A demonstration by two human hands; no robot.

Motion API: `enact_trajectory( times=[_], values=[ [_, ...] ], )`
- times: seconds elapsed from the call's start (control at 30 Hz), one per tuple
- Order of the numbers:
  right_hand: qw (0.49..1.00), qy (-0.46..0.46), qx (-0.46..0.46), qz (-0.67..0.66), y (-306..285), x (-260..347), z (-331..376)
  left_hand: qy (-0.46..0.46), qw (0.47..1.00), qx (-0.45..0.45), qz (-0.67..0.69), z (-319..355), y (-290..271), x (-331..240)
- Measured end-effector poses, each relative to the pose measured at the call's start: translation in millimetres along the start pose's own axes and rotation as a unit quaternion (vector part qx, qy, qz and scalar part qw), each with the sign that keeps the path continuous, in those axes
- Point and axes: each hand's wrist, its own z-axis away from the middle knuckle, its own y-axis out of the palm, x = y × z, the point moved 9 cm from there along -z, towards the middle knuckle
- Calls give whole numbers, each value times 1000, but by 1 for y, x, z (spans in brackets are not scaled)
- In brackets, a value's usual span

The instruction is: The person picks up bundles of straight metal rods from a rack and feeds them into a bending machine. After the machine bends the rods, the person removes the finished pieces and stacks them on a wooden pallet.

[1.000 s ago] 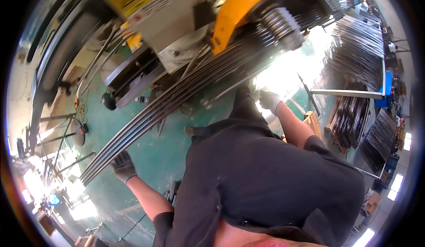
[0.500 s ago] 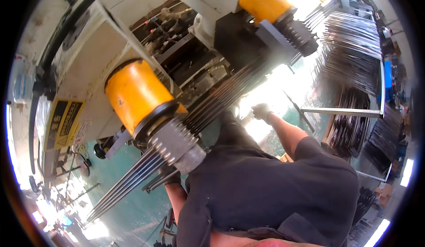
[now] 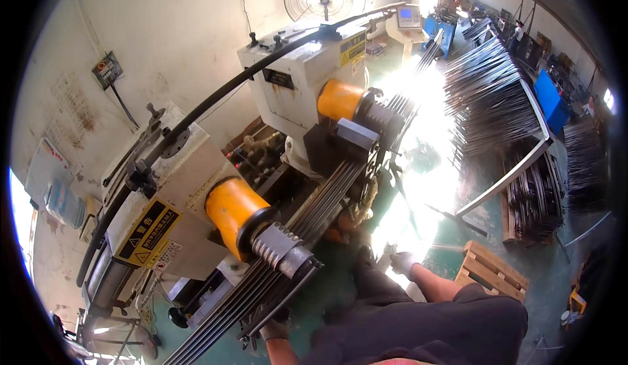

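A bundle of long dark metal rods (image 3: 222, 312) lies diagonally across a machine with two pale housings. Over the rods sit ridged metal rollers (image 3: 282, 250), joined to the orange cylinder (image 3: 237, 211) of the near housing. My left hand (image 3: 275, 328), in a light glove, is at the near side of the rods, beside a dark bar below the rollers. Its fingers are mostly hidden, so its grip does not show. My right hand (image 3: 403, 262), also gloved, hangs away from the machine beside my leg. Its fingers look curled, with nothing visible in them.
A second orange cylinder (image 3: 341, 100) sits on the far housing (image 3: 294, 90). To the right, a metal rack (image 3: 504, 175) carries many thin rods. A wooden pallet (image 3: 490, 270) lies on the green floor near my right arm. A thick black hose (image 3: 222, 97) arches over the machine.
My view has tilted up, showing the wall, fan and control panel. The left hand stays by the rods under the near rollers; the right hand still hangs at my side.
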Motion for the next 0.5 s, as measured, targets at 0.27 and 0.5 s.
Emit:
enact_trajectory(
  times=[0.27, 0.5],
  values=[
    [944, -204, 80, -248, 57, 222, 84, 98, 978, -79, 164, 29, -47, -52],
    [792, -198, 245, -522, 129, 332, 93, 290, 938, -169, -86, 108, -9, -163]
  ],
)
